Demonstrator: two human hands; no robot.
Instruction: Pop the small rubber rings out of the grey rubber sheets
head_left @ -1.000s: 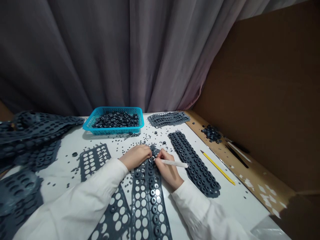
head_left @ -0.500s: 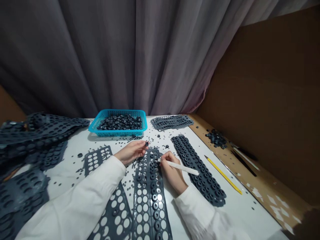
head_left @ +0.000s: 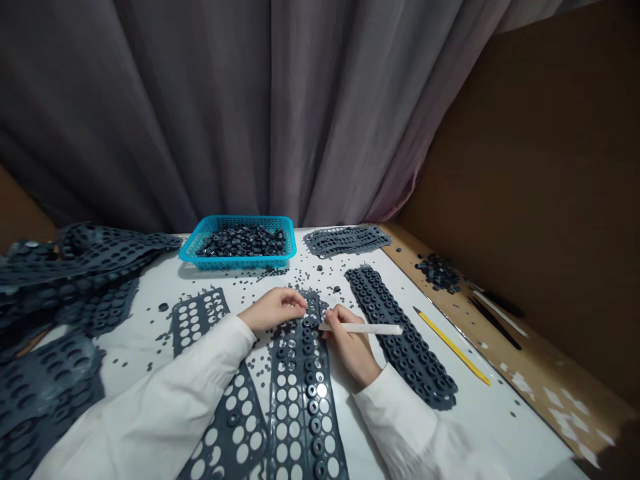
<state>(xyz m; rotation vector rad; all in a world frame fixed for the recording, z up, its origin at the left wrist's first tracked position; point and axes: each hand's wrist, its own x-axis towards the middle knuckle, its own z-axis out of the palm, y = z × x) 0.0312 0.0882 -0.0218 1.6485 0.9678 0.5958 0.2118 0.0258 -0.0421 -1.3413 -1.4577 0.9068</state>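
Observation:
A white pen-like tool (head_left: 375,329) is gripped in my right hand (head_left: 353,347), its tip over the upper part of a dark rubber sheet (head_left: 301,400). That sheet has rows of round holes, with a column of black rubber rings still seated in it. My left hand (head_left: 274,310) hovers at the sheet's top left, fingertips pinched together; whether a small piece sits between them is hidden. Under my left forearm lies another perforated rubber sheet (head_left: 237,427). To the right of my right hand is a rubber sheet full of rings (head_left: 400,333).
A blue basket (head_left: 237,263) of black rubber pieces stands at the back. Flattened perforated sheets (head_left: 347,240) lie beside it. Heaped rubber sheets (head_left: 100,260) fill the left. A yellow pencil-like tool (head_left: 453,347) and a small black pile (head_left: 437,272) are at the right. Tiny bits litter the table.
My left hand has moved right and down toward the sheet; the small black piece seen at its fingertips is out of sight now. The white tool has tilted nearer to level.

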